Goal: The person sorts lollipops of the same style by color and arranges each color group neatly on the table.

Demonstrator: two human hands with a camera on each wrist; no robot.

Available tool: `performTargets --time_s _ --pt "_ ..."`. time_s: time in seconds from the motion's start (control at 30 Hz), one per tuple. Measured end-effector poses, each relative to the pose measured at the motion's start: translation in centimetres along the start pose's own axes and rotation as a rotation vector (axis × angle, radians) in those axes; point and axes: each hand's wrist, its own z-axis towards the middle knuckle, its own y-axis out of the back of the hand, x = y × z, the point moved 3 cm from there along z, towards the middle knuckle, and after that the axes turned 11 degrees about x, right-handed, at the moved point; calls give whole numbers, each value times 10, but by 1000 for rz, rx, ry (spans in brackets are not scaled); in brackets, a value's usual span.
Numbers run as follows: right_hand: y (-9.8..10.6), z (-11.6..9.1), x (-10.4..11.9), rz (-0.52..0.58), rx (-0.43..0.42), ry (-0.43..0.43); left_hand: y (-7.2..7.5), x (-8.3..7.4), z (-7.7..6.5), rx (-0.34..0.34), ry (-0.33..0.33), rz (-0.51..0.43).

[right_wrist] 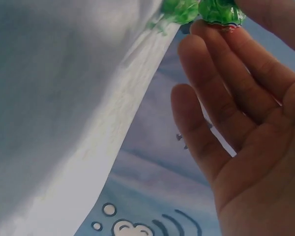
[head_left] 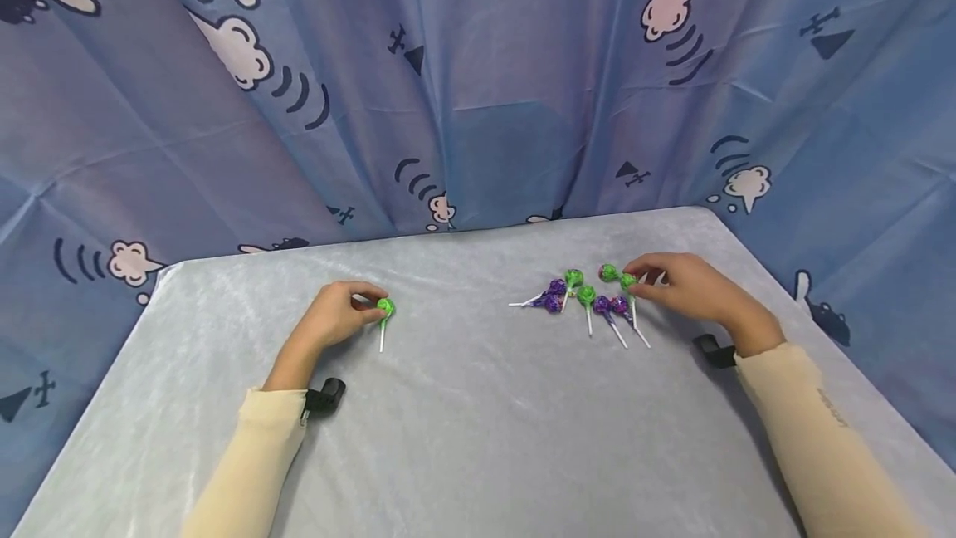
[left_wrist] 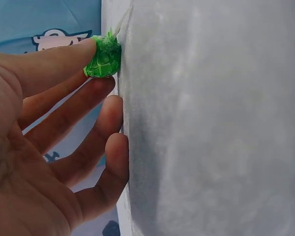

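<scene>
My left hand (head_left: 333, 315) pinches the head of a green-wrapped lollipop (head_left: 384, 306) between thumb and fingertips, at the left of the table. In the left wrist view its green wrapper (left_wrist: 104, 59) is held close to the cloth. On the right, my right hand (head_left: 690, 289) pinches another green lollipop (head_left: 628, 281) by its head. The right wrist view shows that green head (right_wrist: 220, 12) at the thumb and fingers, with a second green lollipop (right_wrist: 181, 11) beside it. Near the right hand lie purple lollipops (head_left: 619, 305) and more green lollipops (head_left: 586, 295), with white sticks.
A pale grey cloth covers the table (head_left: 478, 422). Behind it hangs a blue patterned curtain (head_left: 493, 139). Purple lollipops (head_left: 553, 303) with sticks pointing left lie at the left side of the group. A black wrist camera (head_left: 325, 397) sits at the left cuff.
</scene>
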Motion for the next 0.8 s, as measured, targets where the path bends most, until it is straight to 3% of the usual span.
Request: performTargets --time_s 0.8 --pt "0 48 64 66 -13 132 -1 2 1 2 -10 0"
